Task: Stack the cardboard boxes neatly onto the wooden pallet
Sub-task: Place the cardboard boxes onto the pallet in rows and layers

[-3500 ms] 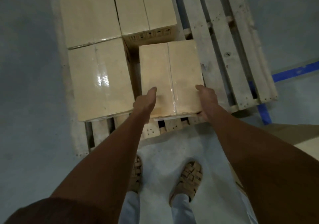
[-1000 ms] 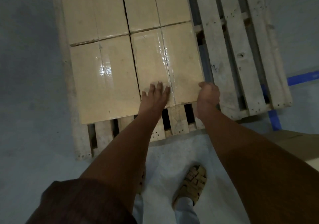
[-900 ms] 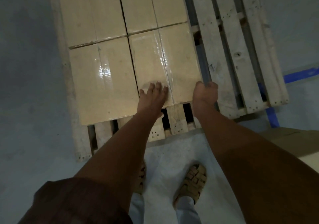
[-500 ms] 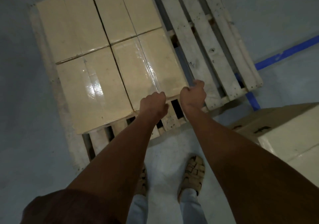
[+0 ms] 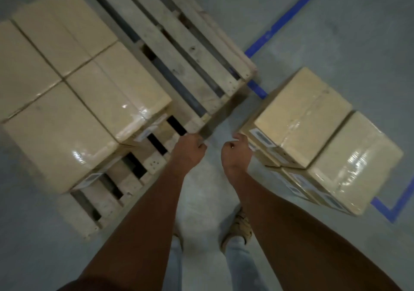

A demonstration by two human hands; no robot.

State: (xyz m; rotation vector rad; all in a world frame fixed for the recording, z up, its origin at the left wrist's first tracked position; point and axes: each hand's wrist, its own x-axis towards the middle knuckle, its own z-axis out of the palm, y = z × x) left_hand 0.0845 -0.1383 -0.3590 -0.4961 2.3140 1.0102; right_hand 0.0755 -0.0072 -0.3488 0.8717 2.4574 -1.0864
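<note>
A pale wooden pallet (image 5: 179, 51) lies on the floor at upper left. Several taped cardboard boxes sit on its left half, packed edge to edge; the nearest right one (image 5: 118, 89) lies beside a larger front one (image 5: 58, 133). To the right, off the pallet, stands a stack of boxes (image 5: 302, 116) on the floor, with another box (image 5: 356, 163) next to it. My left hand (image 5: 188, 151) hovers over the floor by the pallet's front edge, fingers curled, holding nothing. My right hand (image 5: 236, 153) is curled too, just left of the floor stack.
Blue tape lines (image 5: 284, 17) run across the grey concrete floor behind and around the floor stack. The pallet's right slats (image 5: 201, 44) are bare. My sandalled foot (image 5: 239, 228) stands on the floor between pallet and stack.
Both hands have come off the box on the pallet and drawn back over the floor. The view has swung right, bringing the floor stack into sight.
</note>
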